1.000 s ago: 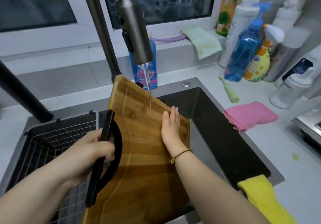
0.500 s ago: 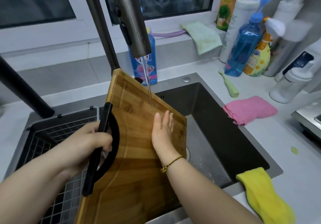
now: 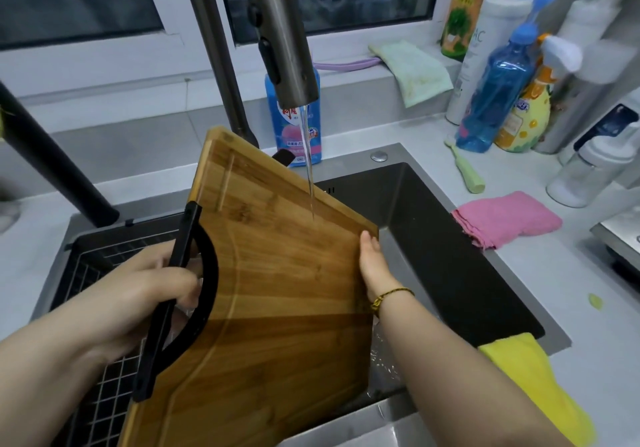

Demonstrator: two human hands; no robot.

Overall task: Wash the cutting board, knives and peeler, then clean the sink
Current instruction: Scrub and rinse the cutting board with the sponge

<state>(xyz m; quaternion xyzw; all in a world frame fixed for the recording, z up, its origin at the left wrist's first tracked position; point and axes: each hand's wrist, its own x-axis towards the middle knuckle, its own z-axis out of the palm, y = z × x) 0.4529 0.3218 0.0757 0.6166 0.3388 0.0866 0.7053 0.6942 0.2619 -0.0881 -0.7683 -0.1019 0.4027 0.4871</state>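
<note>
A wooden cutting board [image 3: 277,290] with a black handle [image 3: 180,308] stands tilted over the dark sink [image 3: 450,256]. My left hand [image 3: 152,290] grips the black handle at the board's left edge. My right hand [image 3: 372,263] holds the board's right edge, thumb on the front face and fingers hidden behind it. A thin stream of water [image 3: 309,172] falls from the steel faucet head [image 3: 284,37] onto the board's upper right part. A dark tip [image 3: 283,158] shows behind the board's top edge; what it belongs to I cannot tell.
A black wire rack [image 3: 90,273] fills the sink's left side. A pink cloth [image 3: 505,218], a yellow cloth [image 3: 533,384] and a pale green brush [image 3: 465,169] lie on the right counter. Several bottles [image 3: 495,93] stand at the back right, a blue bottle [image 3: 294,127] behind the faucet.
My right hand slid from the board's face to its right edge and now holds it. The board sits slightly more upright, still in my left hand's grip.
</note>
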